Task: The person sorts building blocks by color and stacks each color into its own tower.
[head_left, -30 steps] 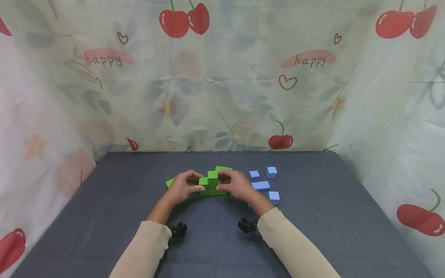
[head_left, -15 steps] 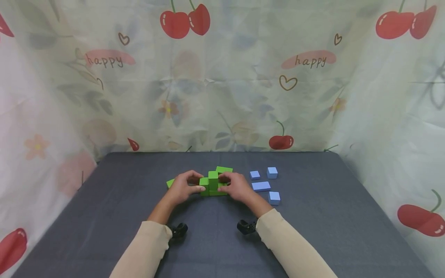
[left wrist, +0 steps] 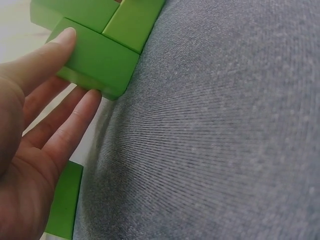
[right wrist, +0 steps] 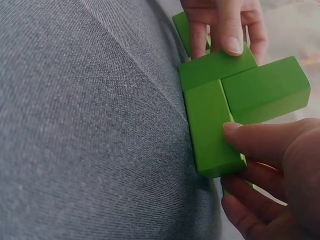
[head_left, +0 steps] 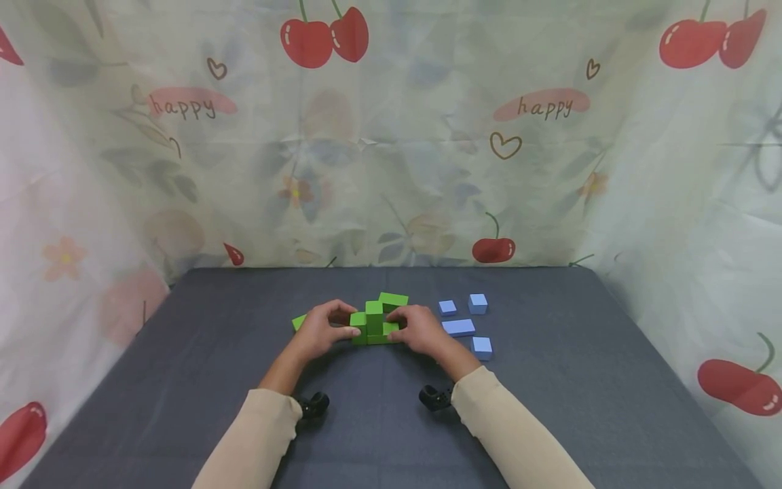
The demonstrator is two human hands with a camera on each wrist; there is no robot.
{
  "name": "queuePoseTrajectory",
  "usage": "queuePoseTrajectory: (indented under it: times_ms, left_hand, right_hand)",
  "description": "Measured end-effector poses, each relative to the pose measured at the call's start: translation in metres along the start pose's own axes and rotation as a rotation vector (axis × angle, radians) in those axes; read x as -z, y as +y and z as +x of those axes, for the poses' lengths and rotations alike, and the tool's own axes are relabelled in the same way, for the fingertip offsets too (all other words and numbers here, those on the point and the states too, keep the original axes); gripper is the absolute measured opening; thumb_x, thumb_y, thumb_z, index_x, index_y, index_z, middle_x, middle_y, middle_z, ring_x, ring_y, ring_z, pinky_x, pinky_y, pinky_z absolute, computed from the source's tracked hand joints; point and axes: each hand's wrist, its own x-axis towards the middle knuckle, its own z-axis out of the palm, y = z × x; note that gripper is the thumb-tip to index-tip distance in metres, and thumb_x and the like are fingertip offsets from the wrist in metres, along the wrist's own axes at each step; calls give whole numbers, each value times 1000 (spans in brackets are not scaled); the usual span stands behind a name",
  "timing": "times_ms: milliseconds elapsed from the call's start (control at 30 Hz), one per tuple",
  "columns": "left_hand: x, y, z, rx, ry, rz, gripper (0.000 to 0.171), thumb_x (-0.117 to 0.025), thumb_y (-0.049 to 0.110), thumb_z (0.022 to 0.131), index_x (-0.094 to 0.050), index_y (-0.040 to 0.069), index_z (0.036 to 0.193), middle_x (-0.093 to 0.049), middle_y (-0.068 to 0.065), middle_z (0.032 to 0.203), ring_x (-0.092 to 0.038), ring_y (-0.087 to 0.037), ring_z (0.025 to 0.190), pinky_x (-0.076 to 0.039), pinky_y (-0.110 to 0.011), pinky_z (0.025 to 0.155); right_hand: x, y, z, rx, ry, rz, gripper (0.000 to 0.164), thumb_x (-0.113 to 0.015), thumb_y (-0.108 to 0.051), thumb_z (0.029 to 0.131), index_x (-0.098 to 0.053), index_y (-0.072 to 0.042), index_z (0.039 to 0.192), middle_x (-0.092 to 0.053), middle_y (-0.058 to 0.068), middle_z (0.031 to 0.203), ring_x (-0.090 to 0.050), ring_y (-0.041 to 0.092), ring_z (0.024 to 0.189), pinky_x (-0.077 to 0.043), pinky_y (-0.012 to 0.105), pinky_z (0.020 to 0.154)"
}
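Several green wooden blocks stand joined in the middle of the table. My left hand (head_left: 322, 331) pinches the left block (left wrist: 102, 57), thumb on its front face and fingers at its side and back. An upright block (head_left: 374, 319) rises beside it, standing on a low flat block (right wrist: 212, 132). At the right end of that low block, my right hand (head_left: 421, 329) holds it, with the thumb at its upper front edge and fingers round the end. The right wrist view shows these blocks touching one another. The fingers partly hide the rear sides.
Another green block (head_left: 394, 301) lies behind the group, and one more (head_left: 298, 322) lies left of it, partly behind my left hand. Blue blocks lie to the right: a flat piece (head_left: 447, 308), a long bar (head_left: 458, 328) and two cubes (head_left: 478, 303). A patterned curtain encloses the dark table.
My right hand has shifted slightly right, away from the upright block, to the low block's end. My left hand and the blocks look unmoved.
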Motion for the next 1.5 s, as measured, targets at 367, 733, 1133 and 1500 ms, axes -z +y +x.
queuePoseTrajectory:
  times_ms: [367,733,1133,1500]
  left_hand:
    - [0,2,-1,4,3,14,36,-80,19,82,-66,12,114,-68,-2,104,-63,-22,103,-48,-44,89]
    - [1,3,-5,4,15,21,45,-80,19,82,-64,9,122,-67,-5,111,-63,-24,103,-49,-44,87]
    - [16,14,-12,-36,48,-20,51,-80,16,83,-60,10,129,-61,-7,127,-61,-27,111,-52,-44,85]
    - [42,-2,-23,-25,131,14,48,-79,17,83,-62,10,127,-62,-18,124,-62,-34,106,-50,-47,86]
  right_hand:
    - [0,0,1,13,-9,-4,32,-78,-16,84,-71,-8,114,-68,4,105,-62,20,95,-50,39,82]
    - [0,-4,1,9,-7,6,31,-78,-15,84,-72,-8,113,-68,5,104,-61,20,94,-49,40,84]
    - [2,0,0,23,-9,4,31,-78,-15,83,-72,-8,113,-68,4,102,-61,20,92,-50,38,81]
    - [1,1,-1,28,-20,9,32,-77,-15,85,-71,-8,115,-67,4,104,-61,20,94,-49,38,82]
